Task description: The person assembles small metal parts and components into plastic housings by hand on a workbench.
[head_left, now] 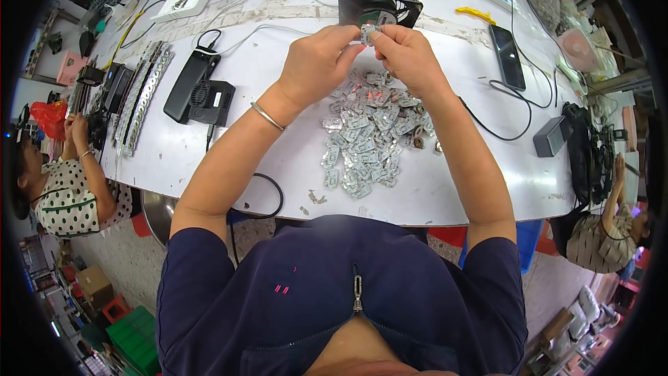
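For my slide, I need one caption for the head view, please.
Left hand and right hand hold a small silvery piece near a black fan and a pile of similar pieces.

Left hand (313, 61) and right hand (413, 57) close together, arms (224, 167) forward

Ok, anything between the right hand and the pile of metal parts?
Nothing visible. The right hand, pinching a small part beside the left hand, is by the far end of the pile; the fan stands beyond both hands.
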The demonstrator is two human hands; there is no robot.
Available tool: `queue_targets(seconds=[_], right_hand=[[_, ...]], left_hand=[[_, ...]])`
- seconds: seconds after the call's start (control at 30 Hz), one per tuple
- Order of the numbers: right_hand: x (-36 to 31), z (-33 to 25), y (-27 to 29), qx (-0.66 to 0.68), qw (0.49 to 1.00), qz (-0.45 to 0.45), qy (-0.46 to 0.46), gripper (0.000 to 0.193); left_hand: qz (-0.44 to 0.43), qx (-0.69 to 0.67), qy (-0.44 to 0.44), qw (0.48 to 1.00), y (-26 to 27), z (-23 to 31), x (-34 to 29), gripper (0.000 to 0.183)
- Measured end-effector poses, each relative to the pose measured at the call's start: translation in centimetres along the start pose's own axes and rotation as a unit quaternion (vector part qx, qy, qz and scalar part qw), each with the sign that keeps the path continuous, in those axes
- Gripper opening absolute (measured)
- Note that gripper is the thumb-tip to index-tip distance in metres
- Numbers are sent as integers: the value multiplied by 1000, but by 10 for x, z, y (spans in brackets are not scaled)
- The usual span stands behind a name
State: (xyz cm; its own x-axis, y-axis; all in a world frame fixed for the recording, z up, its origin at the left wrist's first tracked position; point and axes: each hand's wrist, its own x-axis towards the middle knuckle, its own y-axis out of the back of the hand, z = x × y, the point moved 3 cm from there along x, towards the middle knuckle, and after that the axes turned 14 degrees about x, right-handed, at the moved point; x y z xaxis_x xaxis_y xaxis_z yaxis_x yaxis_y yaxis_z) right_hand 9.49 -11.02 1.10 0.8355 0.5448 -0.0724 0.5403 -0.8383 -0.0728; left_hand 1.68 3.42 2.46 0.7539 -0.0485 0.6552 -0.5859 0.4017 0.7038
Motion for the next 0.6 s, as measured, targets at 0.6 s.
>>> queue_targets(seconds=[0.6], right_hand=[[-105, 3, 19, -114, 989, 7, 90, 16]], left_hand=[[-280, -142, -31, 949, 9, 46, -28, 39]])
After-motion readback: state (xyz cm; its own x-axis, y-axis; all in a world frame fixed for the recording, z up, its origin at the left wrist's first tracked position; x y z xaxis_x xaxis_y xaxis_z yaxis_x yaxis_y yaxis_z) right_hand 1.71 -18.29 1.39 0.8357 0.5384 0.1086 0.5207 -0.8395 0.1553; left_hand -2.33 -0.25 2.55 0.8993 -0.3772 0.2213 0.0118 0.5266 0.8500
